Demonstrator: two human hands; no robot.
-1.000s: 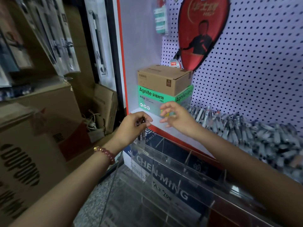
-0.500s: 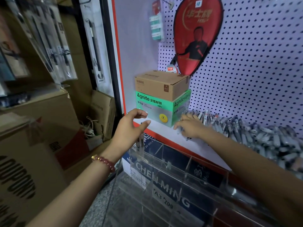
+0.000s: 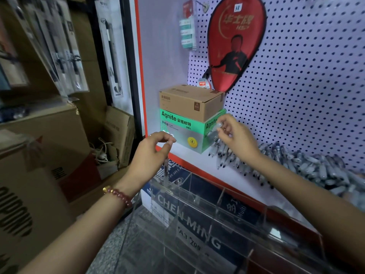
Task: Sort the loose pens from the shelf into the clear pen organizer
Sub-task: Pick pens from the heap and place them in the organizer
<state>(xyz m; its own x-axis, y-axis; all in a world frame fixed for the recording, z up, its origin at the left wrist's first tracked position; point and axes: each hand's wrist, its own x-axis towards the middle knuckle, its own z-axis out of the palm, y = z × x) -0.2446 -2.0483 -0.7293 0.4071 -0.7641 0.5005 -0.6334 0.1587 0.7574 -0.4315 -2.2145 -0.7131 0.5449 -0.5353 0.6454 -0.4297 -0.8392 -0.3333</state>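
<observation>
The clear pen organizer (image 3: pixel 197 200) stands below the white shelf (image 3: pixel 227 179), its dividers forming several compartments. One pen (image 3: pixel 166 171) stands upright in the far-left compartment. My left hand (image 3: pixel 152 155) hovers right above it with thumb and index finger curled; whether they pinch the pen's top is unclear. My right hand (image 3: pixel 237 139) is lifted over the left end of the loose pen pile (image 3: pixel 306 167) and pinches a small bunch of pens (image 3: pixel 214 133) in front of the green box.
A green Agnite box (image 3: pixel 177 123) with a brown carton (image 3: pixel 187 101) on top sits at the shelf's left end. A red paddle cover (image 3: pixel 235 42) hangs on the pegboard (image 3: pixel 316 86). Stacked cardboard boxes (image 3: pixel 39 155) fill the left side.
My left hand let go of pens over the organizer, opened, then curled its fingers again. My right hand reached into the pile and has lifted up with pens.
</observation>
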